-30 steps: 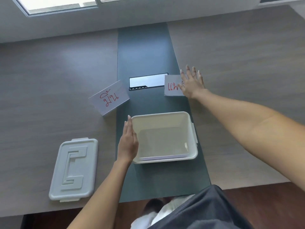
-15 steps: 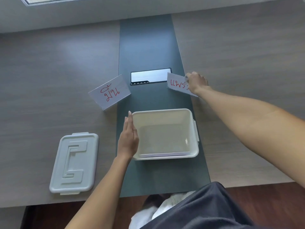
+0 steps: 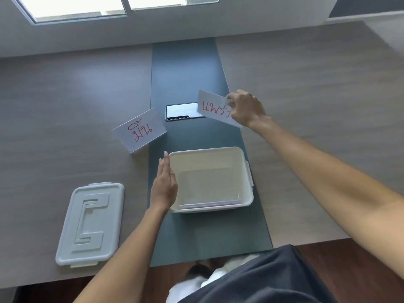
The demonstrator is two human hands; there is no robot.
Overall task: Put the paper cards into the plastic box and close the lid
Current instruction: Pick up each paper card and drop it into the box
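An open white plastic box stands on the dark green centre strip, with paper cards lying flat inside along its near wall. My left hand rests flat against the box's left side, fingers straight. My right hand pinches a white card with red writing, lifted off the table beyond the box. A second card with red writing lies on the table to the box's far left. The box's pale lid lies top up at the near left.
A black-framed cable hatch is set into the green strip, partly behind the held card. The wooden table's near edge runs just above my lap. A wall with windows stands beyond the table.
My right hand went from flat on the card to pinching it, then lifted it off the table and toward the left. My left hand stayed against the box.
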